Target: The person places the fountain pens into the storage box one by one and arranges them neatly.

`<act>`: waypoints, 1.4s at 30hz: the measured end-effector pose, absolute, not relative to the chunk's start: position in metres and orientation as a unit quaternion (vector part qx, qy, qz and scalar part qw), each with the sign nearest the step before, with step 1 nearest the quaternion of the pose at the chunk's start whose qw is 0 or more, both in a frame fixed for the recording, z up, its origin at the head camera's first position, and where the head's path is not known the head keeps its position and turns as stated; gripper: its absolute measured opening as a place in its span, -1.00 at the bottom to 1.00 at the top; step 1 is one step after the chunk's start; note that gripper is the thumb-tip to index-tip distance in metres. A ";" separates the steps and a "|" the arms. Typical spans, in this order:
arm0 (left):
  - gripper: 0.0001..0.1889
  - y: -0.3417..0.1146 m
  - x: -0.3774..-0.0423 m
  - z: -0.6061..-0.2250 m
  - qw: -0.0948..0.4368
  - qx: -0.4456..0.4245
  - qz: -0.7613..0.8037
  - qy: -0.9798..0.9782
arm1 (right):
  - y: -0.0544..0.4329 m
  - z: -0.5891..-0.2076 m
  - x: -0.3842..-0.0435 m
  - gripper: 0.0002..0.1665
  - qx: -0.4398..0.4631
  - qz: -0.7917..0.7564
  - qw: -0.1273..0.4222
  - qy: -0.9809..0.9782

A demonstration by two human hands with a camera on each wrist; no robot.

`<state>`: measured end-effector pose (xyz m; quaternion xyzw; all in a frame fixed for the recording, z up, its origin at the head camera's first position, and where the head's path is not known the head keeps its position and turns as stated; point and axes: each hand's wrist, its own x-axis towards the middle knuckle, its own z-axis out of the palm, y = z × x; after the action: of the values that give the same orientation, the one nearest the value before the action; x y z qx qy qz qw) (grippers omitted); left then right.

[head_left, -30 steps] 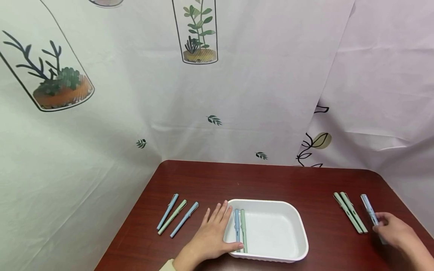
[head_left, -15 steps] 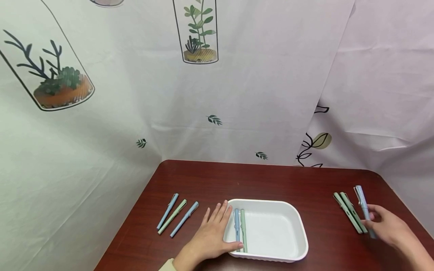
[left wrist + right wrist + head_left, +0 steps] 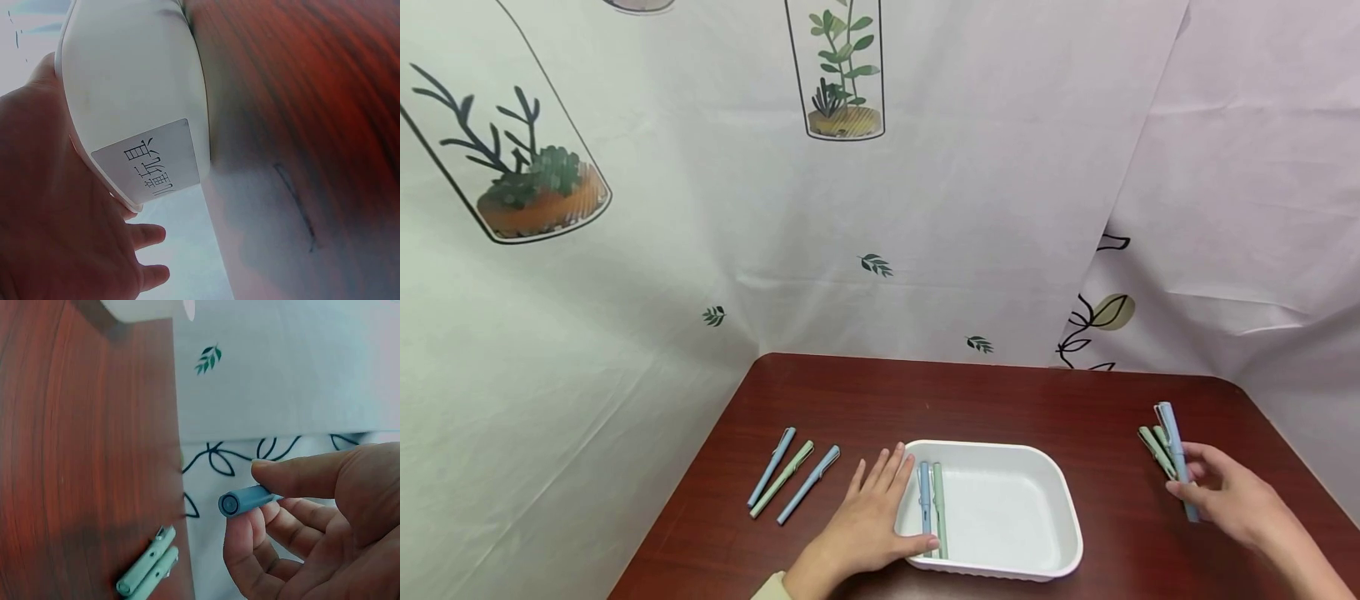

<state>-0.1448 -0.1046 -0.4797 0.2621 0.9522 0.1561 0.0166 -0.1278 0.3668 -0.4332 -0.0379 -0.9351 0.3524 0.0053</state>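
Observation:
My right hand pinches a blue pen between thumb and fingers, held above the table's right side. Two green pens lie behind it in the head view, partly covered by the blue one; the right wrist view shows those green pens side by side. My left hand rests with fingers spread over the left rim of a white tray. Inside the tray, along its left wall, lie a blue pen and a green pen. In the left wrist view the hand touches the tray's rim.
Left of the tray lie two blue pens with a green pen between them, on the dark red wooden table. A printed label is on the tray's outer wall. Patterned white cloth hangs behind the table.
My right hand has lifted the blue pen off the table and carried it leftward, over the two green pens. The left hand and the tray stay where they were.

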 end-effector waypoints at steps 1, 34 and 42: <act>0.16 -0.105 -0.145 -0.480 0.016 0.262 0.156 0.952 | 0.365 -0.432 -0.128 -0.21 -0.038 0.368 -0.004 -0.929; 0.16 -0.104 -0.145 -0.481 0.007 0.264 0.148 0.953 | 0.274 -0.435 -0.118 -0.07 0.046 0.553 -0.091 -0.827; 0.16 -0.104 -0.145 -0.481 0.007 0.263 0.148 0.953 | 0.258 -0.435 -0.118 -0.05 0.039 0.566 -0.108 -0.816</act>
<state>-0.1450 -0.1041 -0.4808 0.2634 0.9533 0.1475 0.0073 -0.1180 0.2576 -0.4352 0.0389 -0.8162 0.5661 -0.1083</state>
